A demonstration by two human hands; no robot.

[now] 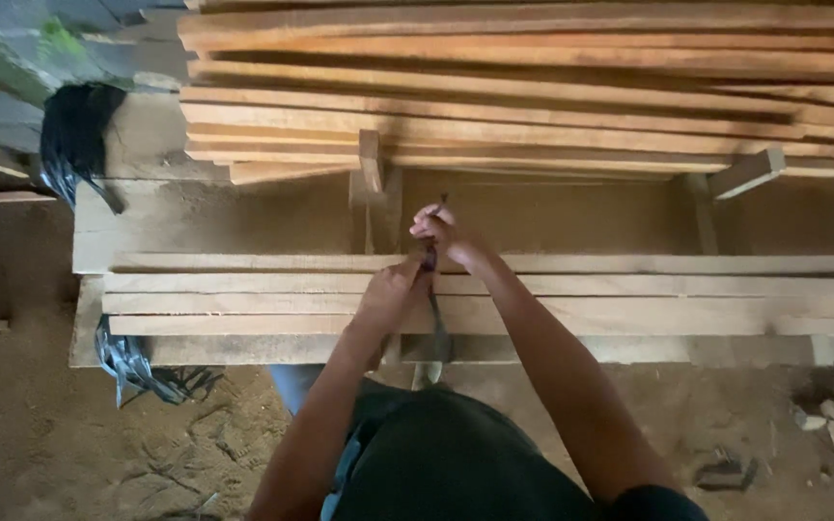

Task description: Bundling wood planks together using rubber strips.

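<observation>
Seen from above, both hands meet over a low wooden surface [243, 227] stacked with long pale planks [629, 289]. The left hand [393, 286] is curled shut around the lower part of a dark, narrow strap [433, 289] that runs down across the planks and over the near edge. The right hand [439, 232] is closed on the upper end of the same strap, fingers pinched just above the left. The strap lies between the two hands, touching the top plank. Behind them a larger stack of reddish boards [533, 96] rests on small wooden blocks [747, 172]. A black plastic bag [74, 135] hangs at the far left corner, and crumpled dark plastic [132, 371] lies on the sawdust floor [50, 434] beside the near left corner. No labels or signs show.
</observation>
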